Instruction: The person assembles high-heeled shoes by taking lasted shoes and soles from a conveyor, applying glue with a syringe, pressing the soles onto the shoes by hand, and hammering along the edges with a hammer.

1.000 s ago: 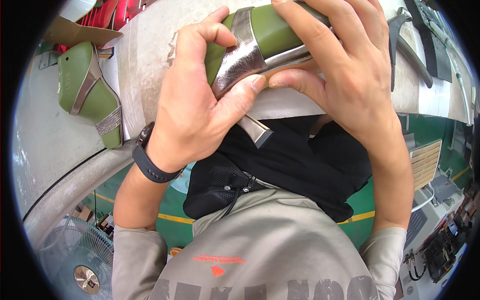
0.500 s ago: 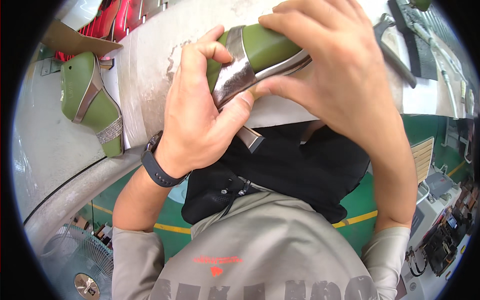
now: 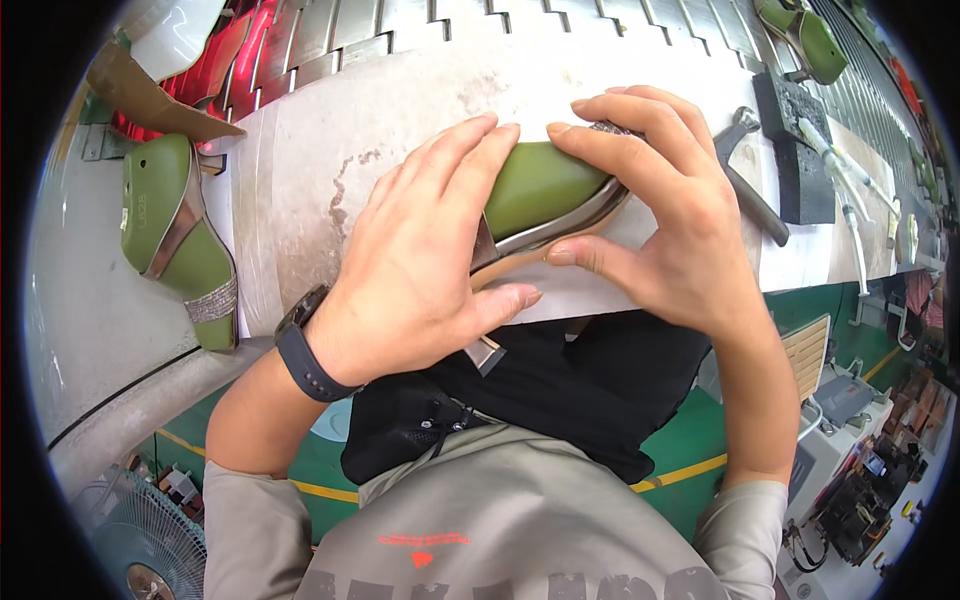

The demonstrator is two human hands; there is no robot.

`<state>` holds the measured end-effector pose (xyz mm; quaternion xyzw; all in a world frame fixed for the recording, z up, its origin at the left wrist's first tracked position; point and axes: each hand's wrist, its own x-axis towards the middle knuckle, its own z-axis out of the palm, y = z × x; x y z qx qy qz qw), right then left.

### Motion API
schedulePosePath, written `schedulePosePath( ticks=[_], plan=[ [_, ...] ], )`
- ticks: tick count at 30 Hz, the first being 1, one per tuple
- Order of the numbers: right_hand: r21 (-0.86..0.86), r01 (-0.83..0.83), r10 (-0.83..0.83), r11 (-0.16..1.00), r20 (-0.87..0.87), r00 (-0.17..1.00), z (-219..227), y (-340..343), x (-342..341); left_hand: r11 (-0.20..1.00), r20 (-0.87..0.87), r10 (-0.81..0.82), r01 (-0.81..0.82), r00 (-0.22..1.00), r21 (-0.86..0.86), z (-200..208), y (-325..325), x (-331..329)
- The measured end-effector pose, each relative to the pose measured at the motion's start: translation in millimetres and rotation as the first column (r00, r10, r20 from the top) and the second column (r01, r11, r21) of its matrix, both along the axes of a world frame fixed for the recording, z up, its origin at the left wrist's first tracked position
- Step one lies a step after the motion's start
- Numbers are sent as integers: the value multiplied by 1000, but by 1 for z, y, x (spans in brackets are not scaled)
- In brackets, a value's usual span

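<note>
A high-heeled sandal (image 3: 575, 222) with metallic straps sits on a green shoe last (image 3: 540, 185) at the table's near edge. Its block heel (image 3: 485, 354) points toward me. My left hand (image 3: 415, 240) wraps over the ankle end, fingers across the top and thumb low by the sole. That hand covers most of the wide strap. At the toe end, my right hand (image 3: 655, 190) grips with fingertips on a glittery strap and thumb near the sole edge. A matching sandal on a green last (image 3: 185, 240) lies at the left.
A wrench (image 3: 755, 190) lies right of my hands, beside a black block (image 3: 795, 150) and white tubes (image 3: 840, 160). Metal conveyor slats (image 3: 440, 25) run along the back, with another green last (image 3: 815, 45) at far right. A fan (image 3: 140, 530) stands lower left.
My left hand has moved further over the sandal, hiding the wide strap. My right hand has opened wider at the toe. The view has shifted, showing more of the conveyor.
</note>
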<state>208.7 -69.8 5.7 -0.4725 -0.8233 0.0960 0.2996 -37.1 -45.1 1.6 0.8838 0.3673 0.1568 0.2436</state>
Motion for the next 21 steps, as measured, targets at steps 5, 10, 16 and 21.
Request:
schedulePosePath(
  ticks=[5, 10, 16, 21],
  plan=[
    [-122, 43, -48, 992, -37, 998, 10, 4, -9, 999, 6, 23, -23, 1000, -23, 1, 1, 1],
    [-139, 12, -12, 990, 7, 1000, 12, 10, -8, 999, 27, 27, -26, 999, -35, 1, 0, 1],
    [-121, 130, -108, 984, 174, 979, 16, 9, -29, 1000, 43, 31, -31, 999, 3, -2, -1, -1],
    [14, 153, -154, 988, 112, 982, 7, 6, -30, 999, 67, 32, -33, 997, 17, -4, -3, -2]
  ],
)
